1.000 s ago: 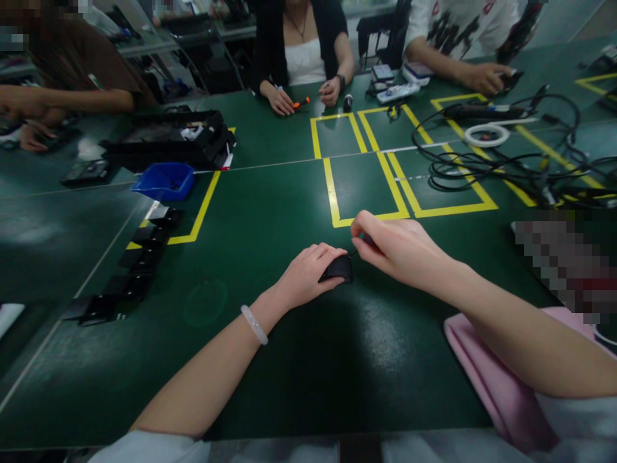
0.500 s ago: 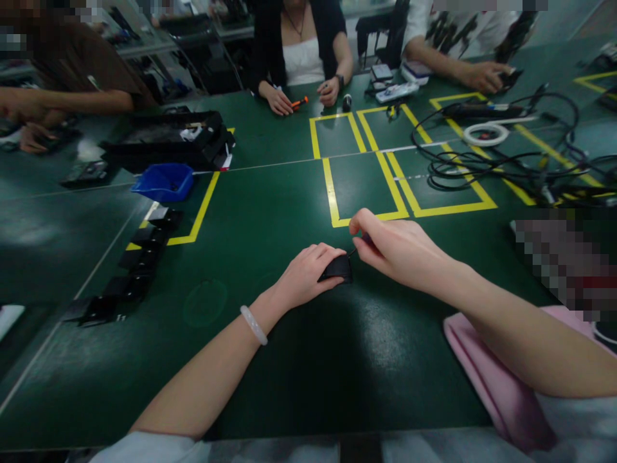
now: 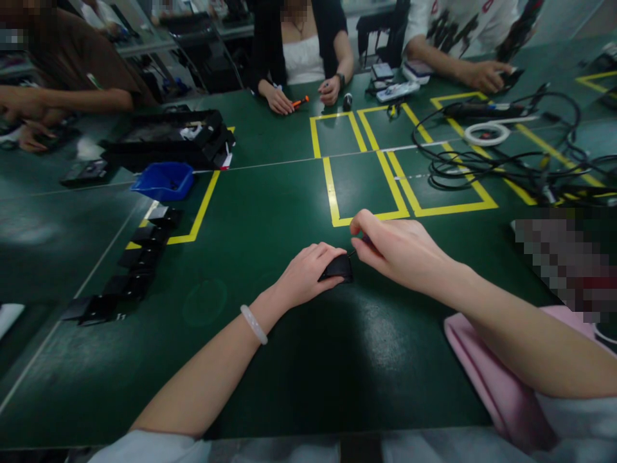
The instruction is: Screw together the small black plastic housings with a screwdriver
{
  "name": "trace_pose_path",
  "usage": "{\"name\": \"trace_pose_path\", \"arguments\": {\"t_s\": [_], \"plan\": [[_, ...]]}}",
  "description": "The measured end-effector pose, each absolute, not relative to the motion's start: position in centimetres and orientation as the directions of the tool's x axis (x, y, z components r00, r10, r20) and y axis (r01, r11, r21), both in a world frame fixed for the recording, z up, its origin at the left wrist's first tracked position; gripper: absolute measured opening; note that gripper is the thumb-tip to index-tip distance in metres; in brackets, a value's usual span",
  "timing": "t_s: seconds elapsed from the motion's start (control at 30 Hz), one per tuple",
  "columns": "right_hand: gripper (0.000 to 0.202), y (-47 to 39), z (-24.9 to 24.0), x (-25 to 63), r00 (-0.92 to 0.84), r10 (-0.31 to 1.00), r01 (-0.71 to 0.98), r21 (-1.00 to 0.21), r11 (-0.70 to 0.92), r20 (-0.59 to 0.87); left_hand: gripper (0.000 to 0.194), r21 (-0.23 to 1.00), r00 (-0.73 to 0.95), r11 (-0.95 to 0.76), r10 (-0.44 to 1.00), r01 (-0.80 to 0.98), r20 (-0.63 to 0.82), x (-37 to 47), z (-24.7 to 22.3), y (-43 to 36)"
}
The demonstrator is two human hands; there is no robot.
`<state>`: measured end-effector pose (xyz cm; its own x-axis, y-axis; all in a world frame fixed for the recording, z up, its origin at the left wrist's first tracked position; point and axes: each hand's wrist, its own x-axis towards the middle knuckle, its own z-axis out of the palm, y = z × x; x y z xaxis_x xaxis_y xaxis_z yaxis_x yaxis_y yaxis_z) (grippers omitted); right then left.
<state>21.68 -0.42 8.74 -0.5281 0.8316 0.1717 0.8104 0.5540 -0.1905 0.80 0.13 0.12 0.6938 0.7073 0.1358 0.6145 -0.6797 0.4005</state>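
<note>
Green surface is filling most of frame. Black trays are sitting upper left; pink cloth is lying lower right. Row of black parts is running down left side. Right hand is pinching, grip closed on dark tool; left hand is clasping black piece. Piece is resting on surface, center of frame. Tool is mostly hiding inside right fingers, thin shaft pointing toward piece.

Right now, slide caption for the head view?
Left hand grips a small black object on a green table; right hand holds a thin dark tool at its edge.
</note>
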Motion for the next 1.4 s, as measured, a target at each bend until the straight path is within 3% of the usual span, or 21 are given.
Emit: {"name": "trace_pose_path", "arguments": {"t_s": [0.13,0.4,0.6,0.83,1.07,1.4], "plan": [[0.022,-0.44,8.83,21.67,-0.524,0.838,0.828,-0.142,0.543,0.15,0.041,0.405,0.693,-0.679,0.707,0.612,0.138,0.81,0.15,0.12],[0.02,-0.45,8.66,21.68,-0.52,0.829,0.806,-0.203,0.557,0.207,0.041,0.416,0.69,-0.671,0.712,0.614,0.131,0.79,0.23,0.11],[0.018,-0.36,8.6,21.56,-0.516,0.84,0.828,-0.154,0.54,0.17,0.042,0.406,0.694,-0.676,0.709,0.616,0.127,0.83,0.22,0.13],[0.021,-0.41,8.47,21.68,-0.522,0.821,0.799,-0.206,0.566,0.23,0.041,0.412,0.692,-0.673,0.71,0.614,0.129,0.83,0.34,0.09],[0.02,-0.45,8.8,21.56,-0.539,0.828,0.812,-0.166,0.559,0.155,0.041,0.401,0.69,-0.676,0.711,0.618,0.135,0.8,0.12,0.1],[0.017,-0.43,8.61,21.59,-0.534,0.823,0.799,-0.204,0.566,0.194,0.041,0.4,0.694,-0.679,0.708,0.616,0.134,0.82,0.18,0.13]]}}
